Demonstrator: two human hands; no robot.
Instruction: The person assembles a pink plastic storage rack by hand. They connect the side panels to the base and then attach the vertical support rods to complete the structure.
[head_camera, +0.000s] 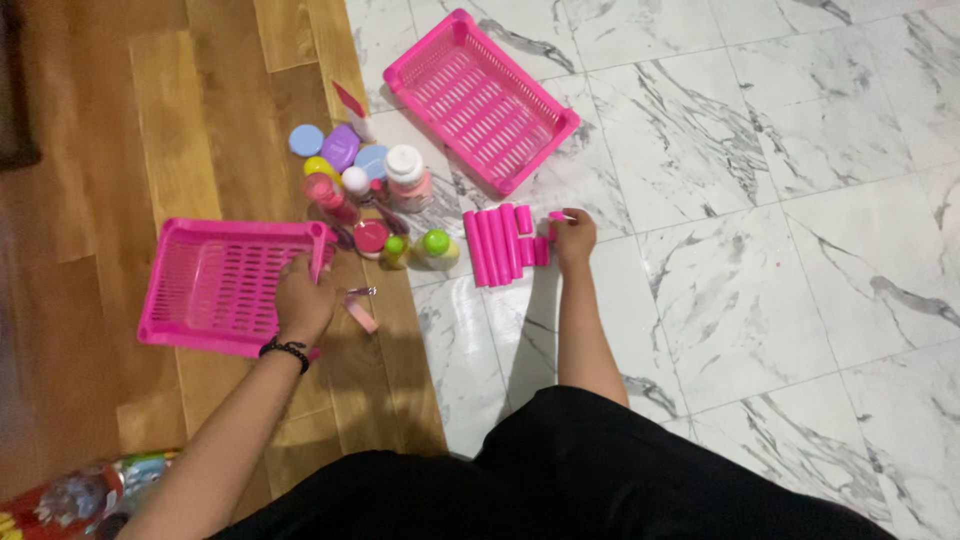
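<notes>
Left hand (303, 300) grips pink basket (215, 285) rim; marble floor (780, 300) open rightward.

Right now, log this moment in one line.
left hand: on near basket rim | right hand: at pink tubes | far basket: empty

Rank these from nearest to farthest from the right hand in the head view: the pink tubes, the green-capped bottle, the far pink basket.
From the right hand:
1. Pink tubes, touching it on its left.
2. Green-capped bottle, further left past the tubes.
3. Far pink basket, up on the marble floor.
</notes>
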